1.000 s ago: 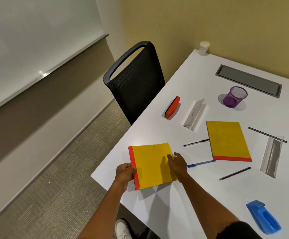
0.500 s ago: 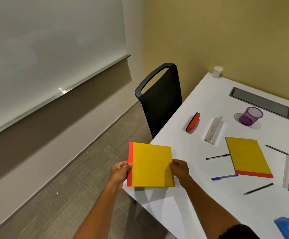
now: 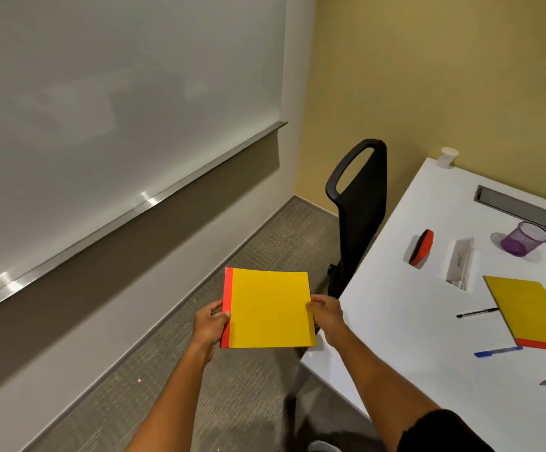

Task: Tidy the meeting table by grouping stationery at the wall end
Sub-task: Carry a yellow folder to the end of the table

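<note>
Both hands hold a yellow notebook (image 3: 270,309) with a red spine up in the air, off the table's corner and over the carpet — the left hand (image 3: 209,326) grips the red spine edge, the right hand (image 3: 326,316) pinches the opposite edge. On the white table (image 3: 389,321) lie a second yellow notebook (image 3: 531,311), a black pen (image 3: 477,312) just beside it, a blue pen (image 3: 497,351), a red-and-black eraser (image 3: 421,243), a folded name card (image 3: 459,264) and a purple mesh cup (image 3: 524,239). A paper cup (image 3: 447,157) stands at the far corner by the yellow wall — a black chair (image 3: 359,210) sits against the table's side.
</note>
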The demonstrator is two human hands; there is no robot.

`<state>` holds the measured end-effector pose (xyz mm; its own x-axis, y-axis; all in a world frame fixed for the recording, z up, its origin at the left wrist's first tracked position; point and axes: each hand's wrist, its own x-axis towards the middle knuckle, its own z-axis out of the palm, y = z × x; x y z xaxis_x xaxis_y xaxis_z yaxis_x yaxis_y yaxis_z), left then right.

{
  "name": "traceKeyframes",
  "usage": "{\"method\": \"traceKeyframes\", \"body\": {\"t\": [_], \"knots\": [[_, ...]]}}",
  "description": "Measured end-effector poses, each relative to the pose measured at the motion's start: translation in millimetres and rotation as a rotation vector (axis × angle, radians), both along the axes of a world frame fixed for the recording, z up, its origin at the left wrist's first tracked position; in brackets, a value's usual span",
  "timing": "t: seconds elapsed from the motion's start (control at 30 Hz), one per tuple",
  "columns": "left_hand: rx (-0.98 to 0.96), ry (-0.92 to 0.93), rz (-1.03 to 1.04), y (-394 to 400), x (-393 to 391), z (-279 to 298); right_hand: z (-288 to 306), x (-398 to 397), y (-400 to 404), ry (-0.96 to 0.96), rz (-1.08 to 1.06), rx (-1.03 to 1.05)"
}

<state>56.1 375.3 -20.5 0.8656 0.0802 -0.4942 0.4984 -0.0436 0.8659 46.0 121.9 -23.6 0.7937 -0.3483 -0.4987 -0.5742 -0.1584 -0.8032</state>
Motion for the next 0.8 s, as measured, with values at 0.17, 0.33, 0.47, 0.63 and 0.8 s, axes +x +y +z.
{"method": "traceKeyframes", "body": {"t": [0.17,0.33,0.47,0.63,0.8], "knots": [[0.032,0.022,0.023,47,22,7,5,31,47,-0.014,0.015,0.051],[0.038,0.019,0.018,75,46,8,3,67,74,-0.013,0.018,0.069],[0.046,0.026,0.002,89,79,3,-6,98,87,-0.011,0.003,0.103],[0.043,0.04,-0.027,89,148,-2,-19,157,89,-0.027,-0.033,0.147],[0.058,0.054,-0.106,79,237,4,-20,235,79,-0.028,-0.101,0.172]]}}
